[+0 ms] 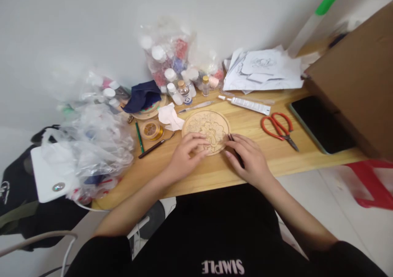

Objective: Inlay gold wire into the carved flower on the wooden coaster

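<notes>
A round wooden disc (206, 123) with a raised flower outline lies on the table in front of me. On its lower left part rests my left hand (190, 151), fingers stretched and apart, with nothing in it. My right hand (249, 156) is at the disc's right edge, closed around dark tweezers (238, 156) whose tips point toward the disc. Just left of the disc are a crumpled white cloth (170, 117), a spool of gold wire (152, 129) and a dark-handled hook tool (155, 148).
Red-handled scissors (278, 127) and a phone (322, 124) lie to the right, beside a cardboard box (356, 72). A glue tube (250, 105), small bottles (184, 92) and drawings (264, 70) line the back. Plastic bags (98, 138) crowd the left.
</notes>
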### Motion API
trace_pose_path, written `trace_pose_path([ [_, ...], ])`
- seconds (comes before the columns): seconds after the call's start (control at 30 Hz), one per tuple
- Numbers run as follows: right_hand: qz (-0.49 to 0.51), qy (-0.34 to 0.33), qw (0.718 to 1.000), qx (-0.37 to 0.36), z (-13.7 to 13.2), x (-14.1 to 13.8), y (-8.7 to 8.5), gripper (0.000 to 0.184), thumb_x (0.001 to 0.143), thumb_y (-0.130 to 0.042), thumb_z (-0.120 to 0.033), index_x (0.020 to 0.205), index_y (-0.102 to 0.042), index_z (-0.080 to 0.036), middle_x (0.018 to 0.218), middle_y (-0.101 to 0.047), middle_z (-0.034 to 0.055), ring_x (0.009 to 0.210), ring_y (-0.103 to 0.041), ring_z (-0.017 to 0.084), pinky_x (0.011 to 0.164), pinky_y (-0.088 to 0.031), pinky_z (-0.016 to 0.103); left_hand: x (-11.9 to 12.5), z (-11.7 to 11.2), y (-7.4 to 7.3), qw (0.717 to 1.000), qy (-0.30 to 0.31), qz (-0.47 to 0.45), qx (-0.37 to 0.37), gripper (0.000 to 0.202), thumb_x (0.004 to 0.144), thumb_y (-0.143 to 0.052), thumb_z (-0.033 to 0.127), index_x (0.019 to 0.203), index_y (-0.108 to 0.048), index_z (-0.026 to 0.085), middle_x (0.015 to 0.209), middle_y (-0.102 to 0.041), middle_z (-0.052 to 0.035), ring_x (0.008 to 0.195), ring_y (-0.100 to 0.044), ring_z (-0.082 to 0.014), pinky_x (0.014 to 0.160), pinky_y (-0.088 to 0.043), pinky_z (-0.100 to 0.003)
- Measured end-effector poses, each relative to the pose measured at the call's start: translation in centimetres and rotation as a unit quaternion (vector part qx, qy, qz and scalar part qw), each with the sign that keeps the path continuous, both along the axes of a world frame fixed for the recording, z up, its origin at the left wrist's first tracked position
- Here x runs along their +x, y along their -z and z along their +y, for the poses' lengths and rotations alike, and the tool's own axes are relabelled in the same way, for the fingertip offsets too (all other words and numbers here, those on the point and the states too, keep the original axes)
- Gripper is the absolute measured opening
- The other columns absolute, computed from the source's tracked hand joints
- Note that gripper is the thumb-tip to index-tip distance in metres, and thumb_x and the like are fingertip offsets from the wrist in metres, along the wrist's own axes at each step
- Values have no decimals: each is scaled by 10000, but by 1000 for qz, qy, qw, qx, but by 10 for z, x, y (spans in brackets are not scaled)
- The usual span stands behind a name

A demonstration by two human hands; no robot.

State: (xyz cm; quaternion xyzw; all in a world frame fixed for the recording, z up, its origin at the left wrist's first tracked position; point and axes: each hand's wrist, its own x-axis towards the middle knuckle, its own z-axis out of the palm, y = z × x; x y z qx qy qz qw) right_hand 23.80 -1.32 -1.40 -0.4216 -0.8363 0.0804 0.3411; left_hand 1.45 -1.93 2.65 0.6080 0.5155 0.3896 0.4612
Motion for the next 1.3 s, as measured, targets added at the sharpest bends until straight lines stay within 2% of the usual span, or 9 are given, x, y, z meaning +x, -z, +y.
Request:
trace_pose_path([
  [0.03, 20, 5, 1000, -3, 0, 1, 0, 210, 915, -546, -272, 1082, -631, -176, 1105, -722, 117, 1077, -666, 262, 906, -558, 429, 1, 0, -5, 992, -32, -106, -68, 111, 761, -768, 271, 837, -733, 198, 980, -667, -51, 1005, -592, -194, 990, -438, -395],
  [0.1, 61, 14, 998, -18, 0, 3, -1, 190, 915, -548, -273, 1068, -627, -193, 1085, -724, 106, 1046, -677, 241, 894, -562, 411, 5, -2, -14, 958, -63, -240, -142, 209, 727, -802, 356, 749, -691, 181, 810, -649, -13, 819, -606, -142, 852, -494, -329],
  [0.2, 103, 21, 993, -44, 1, 6, 0, 181, 911, -560, -276, 1067, -628, -213, 1081, -726, 89, 1022, -686, 224, 885, -562, 393, 15, -8, -25, 932, -69, -317, -161, 339, 696, -815, 460, 703, -651, 163, 706, -615, 11, 692, -597, -106, 717, -514, -273],
  [0.33, 132, 27, 989, -56, 0, 6, 3, 175, 905, -566, -291, 1044, -644, -221, 1078, -729, 88, 1015, -689, 229, 871, -564, 392, 30, -23, -37, 859, -63, -461, -213, 284, 642, -883, 331, 691, -687, 131, 665, -634, 12, 662, -613, -86, 667, -521, -217],
  [0.4, 146, 35, 986, -70, -1, 6, 4, 180, 903, -562, -304, 1037, -650, -222, 1082, -729, 89, 1014, -689, 232, 876, -562, 403, 35, -31, -41, 841, -46, -493, -217, 258, 644, -887, 304, 704, -712, 124, 659, -657, 3, 651, -628, -90, 653, -525, -210],
  [0.57, 184, 48, 975, -112, -2, 6, 6, 197, 891, -561, -354, 1004, -663, -229, 1076, -731, 89, 1017, -685, 245, 896, -552, 441, 42, -44, -47, 835, -30, -508, -210, 263, 621, -901, 329, 694, -735, 138, 635, -674, 1, 632, -642, -97, 644, -525, -211],
  [0.83, 201, 53, 971, -121, -3, 5, 6, 224, 896, -540, -396, 982, -662, -228, 1071, -730, 95, 1010, -684, 246, 904, -545, 453, 48, -57, -53, 846, -1, -498, -190, 263, 590, -917, 293, 627, -707, 139, 606, -652, 16, 613, -606, -60, 653, -475, -179],
  [0.97, 208, 50, 968, -130, -4, 5, 5, 233, 904, -530, -406, 983, -661, -230, 1071, -728, 87, 1016, -680, 237, 915, -541, 441, 52, -61, -56, 842, 20, -506, -186, 251, 568, -927, 258, 632, -707, 154, 602, -658, 30, 609, -600, -43, 649, -452, -158],
  [1.3, 220, 54, 964, -141, -3, 5, 5, 254, 896, -534, -425, 984, -657, -221, 1027, -732, 82, 998, -681, 232, 909, -538, 431, 59, -68, -57, 819, 28, -538, -199, 219, 680, -871, 300, 694, -730, 132, 654, -703, 0, 651, -645, -65, 682, -488, -172],
])
